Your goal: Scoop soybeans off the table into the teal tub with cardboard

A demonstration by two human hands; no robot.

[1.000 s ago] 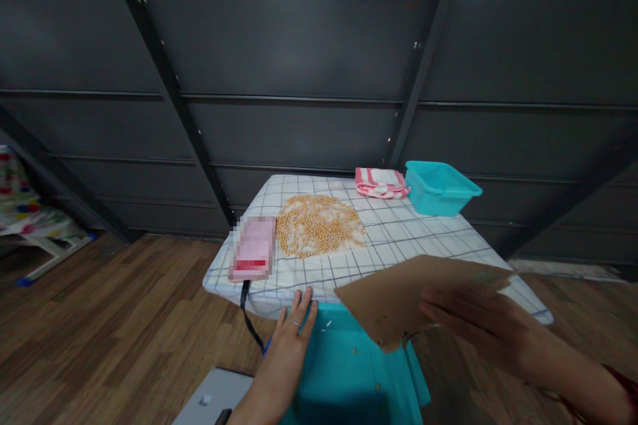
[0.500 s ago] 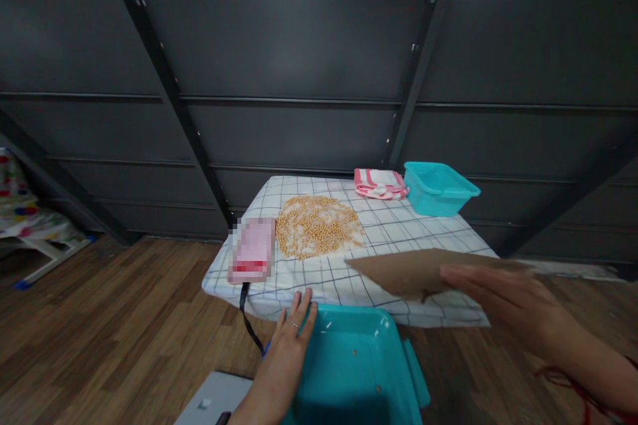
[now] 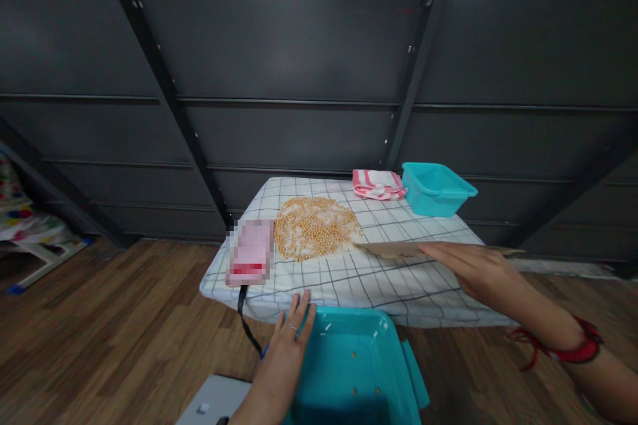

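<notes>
In my right hand (image 3: 478, 270) is a flat piece of brown cardboard (image 3: 391, 249), seen nearly edge-on over the right side of the table. Its tip is near the right edge of a spread of yellowish soybeans (image 3: 316, 226) with white powder or grains among them. My left hand (image 3: 294, 339) lies with fingers stretched over the left rim of a teal plastic bin (image 3: 343, 365) at the table's front edge. The thumb of that hand is hidden. A few loose beans lie on the bin's bottom.
A checked white cloth covers the table (image 3: 343, 285). At the back right are a folded pink-striped towel (image 3: 379, 184) and a smaller teal bin (image 3: 436, 189). A blurred pink item (image 3: 250, 252) with a black strap lies at the left. A grey box-like object (image 3: 214, 398) is below.
My right hand has moved the cardboard slightly up and away, toward the beans, and turned it more edge-on. Another bean shows in the near bin. My left hand stays on the rim.
</notes>
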